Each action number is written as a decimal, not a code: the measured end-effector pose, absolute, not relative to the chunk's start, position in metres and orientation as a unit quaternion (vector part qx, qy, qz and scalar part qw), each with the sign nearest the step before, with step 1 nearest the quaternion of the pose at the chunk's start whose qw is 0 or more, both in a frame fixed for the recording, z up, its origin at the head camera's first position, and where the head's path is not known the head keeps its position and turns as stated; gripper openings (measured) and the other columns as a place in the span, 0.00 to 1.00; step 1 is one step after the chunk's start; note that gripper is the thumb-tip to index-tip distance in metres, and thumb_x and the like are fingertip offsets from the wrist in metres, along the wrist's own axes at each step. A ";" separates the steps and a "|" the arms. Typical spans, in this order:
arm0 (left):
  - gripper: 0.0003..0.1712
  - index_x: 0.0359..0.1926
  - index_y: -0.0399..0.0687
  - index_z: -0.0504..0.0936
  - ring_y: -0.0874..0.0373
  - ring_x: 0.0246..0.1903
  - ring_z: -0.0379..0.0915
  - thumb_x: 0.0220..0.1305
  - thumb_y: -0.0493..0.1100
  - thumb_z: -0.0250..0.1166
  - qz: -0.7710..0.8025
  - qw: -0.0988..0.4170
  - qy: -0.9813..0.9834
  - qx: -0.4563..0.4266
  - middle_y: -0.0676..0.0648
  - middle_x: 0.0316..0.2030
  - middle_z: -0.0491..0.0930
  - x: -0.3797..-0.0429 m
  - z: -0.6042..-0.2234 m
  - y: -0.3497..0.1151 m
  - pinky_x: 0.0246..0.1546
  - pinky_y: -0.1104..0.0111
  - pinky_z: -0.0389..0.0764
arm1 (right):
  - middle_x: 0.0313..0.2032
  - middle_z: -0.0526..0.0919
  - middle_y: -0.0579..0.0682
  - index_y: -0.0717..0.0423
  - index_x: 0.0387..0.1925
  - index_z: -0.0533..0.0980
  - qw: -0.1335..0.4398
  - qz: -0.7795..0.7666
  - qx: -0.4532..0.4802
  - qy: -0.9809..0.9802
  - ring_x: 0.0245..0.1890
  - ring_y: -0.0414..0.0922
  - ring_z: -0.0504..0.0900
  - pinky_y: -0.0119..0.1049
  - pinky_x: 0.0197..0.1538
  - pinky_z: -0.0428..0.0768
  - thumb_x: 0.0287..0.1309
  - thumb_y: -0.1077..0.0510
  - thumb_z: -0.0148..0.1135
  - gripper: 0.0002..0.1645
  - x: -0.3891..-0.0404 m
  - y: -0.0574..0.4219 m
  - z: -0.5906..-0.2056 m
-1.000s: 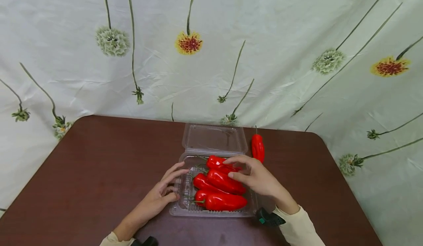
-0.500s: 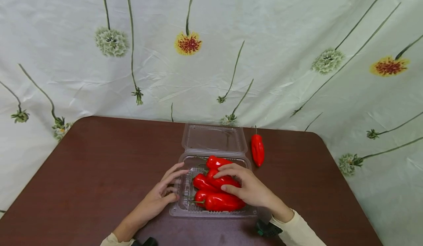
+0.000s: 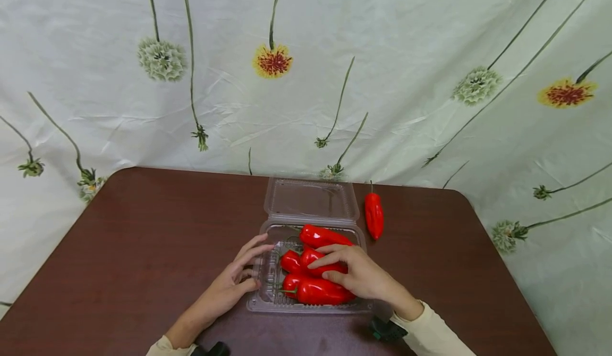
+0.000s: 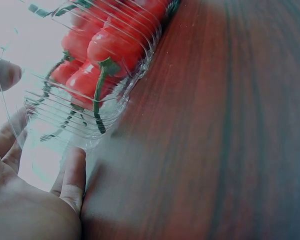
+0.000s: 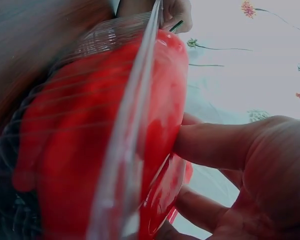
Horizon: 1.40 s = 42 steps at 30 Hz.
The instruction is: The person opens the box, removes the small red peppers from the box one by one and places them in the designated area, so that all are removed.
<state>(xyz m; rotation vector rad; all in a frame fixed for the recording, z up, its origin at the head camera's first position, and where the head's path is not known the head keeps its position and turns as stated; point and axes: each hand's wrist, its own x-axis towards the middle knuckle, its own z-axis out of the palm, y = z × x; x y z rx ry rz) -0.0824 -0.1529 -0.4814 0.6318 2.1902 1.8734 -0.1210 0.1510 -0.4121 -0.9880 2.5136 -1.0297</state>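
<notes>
Several shiny red peppers with green stems lie in a clear plastic clamshell container [image 3: 274, 308]. My right hand [image 3: 365, 273] reaches over its right side and grips a red pepper [image 3: 312, 257] in the middle of the pile, fingers over its far side and thumb on the near side. The hand hides that pepper's right end. At the container's left wall, my left hand [image 3: 227, 287] stays with spread, mostly straight fingers touching the plastic. In the left wrist view, stems [image 4: 101, 95] point toward the left hand through the ribbed wall.
The container's lid [image 3: 311, 199] lies folded back on the far side, near the table's far edge. To its right, one more red pepper [image 3: 374, 215] rests on the brown table [image 3: 167, 228]. A flower-printed cloth [image 3: 306, 79] hangs behind.
My right hand has moved from the farther peppers toward the near left, onto the middle pepper, uncovering the far one. My left hand has stayed at the container's side.
</notes>
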 end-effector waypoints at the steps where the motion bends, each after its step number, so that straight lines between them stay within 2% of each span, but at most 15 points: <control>1: 0.38 0.75 0.46 0.63 0.59 0.67 0.55 0.64 0.26 0.55 0.632 0.094 0.739 0.214 0.48 0.79 0.42 -0.082 -0.482 -0.153 0.52 0.69 0.69 | 0.58 0.83 0.50 0.46 0.51 0.86 0.128 -0.351 -0.339 0.863 0.62 0.51 0.77 0.53 0.61 0.75 0.58 0.65 0.68 0.20 -0.121 0.151 -0.412; 8: 0.38 0.74 0.45 0.63 0.64 0.68 0.55 0.62 0.26 0.55 0.635 0.087 0.735 0.220 0.45 0.79 0.42 -0.082 -0.481 -0.153 0.52 0.69 0.70 | 0.58 0.82 0.49 0.45 0.52 0.86 0.133 -0.350 -0.348 0.859 0.62 0.50 0.76 0.50 0.60 0.76 0.60 0.64 0.66 0.20 -0.123 0.152 -0.413; 15: 0.38 0.74 0.45 0.63 0.60 0.65 0.56 0.62 0.26 0.55 0.631 0.081 0.738 0.226 0.47 0.79 0.43 -0.084 -0.480 -0.153 0.51 0.69 0.70 | 0.59 0.82 0.45 0.43 0.53 0.84 0.126 -0.371 -0.352 0.850 0.65 0.49 0.73 0.46 0.59 0.78 0.62 0.64 0.65 0.21 -0.125 0.156 -0.403; 24: 0.38 0.74 0.43 0.64 0.64 0.66 0.55 0.62 0.26 0.55 0.632 0.076 0.736 0.229 0.41 0.79 0.43 -0.081 -0.482 -0.152 0.52 0.69 0.69 | 0.62 0.77 0.47 0.44 0.57 0.80 0.076 -0.406 -0.359 0.837 0.67 0.51 0.69 0.49 0.62 0.75 0.66 0.65 0.59 0.21 -0.126 0.168 -0.392; 29: 0.38 0.73 0.42 0.64 0.64 0.66 0.56 0.61 0.25 0.55 0.632 0.072 0.736 0.232 0.41 0.78 0.44 -0.082 -0.482 -0.152 0.52 0.69 0.69 | 0.64 0.75 0.48 0.44 0.61 0.78 0.073 -0.434 -0.347 0.828 0.70 0.52 0.66 0.50 0.62 0.75 0.70 0.63 0.55 0.22 -0.132 0.176 -0.387; 34: 0.38 0.73 0.42 0.64 0.62 0.63 0.57 0.61 0.25 0.55 0.633 0.073 0.736 0.230 0.41 0.78 0.43 -0.081 -0.481 -0.152 0.50 0.69 0.70 | 0.63 0.74 0.48 0.44 0.62 0.77 0.069 -0.455 -0.316 0.830 0.66 0.52 0.67 0.44 0.55 0.78 0.70 0.62 0.56 0.22 -0.137 0.185 -0.384; 39: 0.37 0.74 0.42 0.63 0.56 0.59 0.58 0.63 0.26 0.55 0.634 0.078 0.735 0.226 0.42 0.79 0.43 -0.081 -0.481 -0.152 0.47 0.68 0.71 | 0.63 0.72 0.51 0.46 0.63 0.77 0.063 -0.479 -0.276 0.831 0.65 0.54 0.64 0.40 0.49 0.81 0.69 0.61 0.57 0.22 -0.143 0.196 -0.380; 42: 0.38 0.74 0.43 0.63 0.55 0.60 0.58 0.63 0.25 0.54 0.634 0.081 0.735 0.226 0.43 0.79 0.43 -0.082 -0.481 -0.152 0.48 0.68 0.71 | 0.62 0.72 0.54 0.51 0.63 0.76 0.056 -0.506 -0.270 0.817 0.59 0.54 0.70 0.39 0.43 0.83 0.69 0.64 0.56 0.22 -0.150 0.202 -0.376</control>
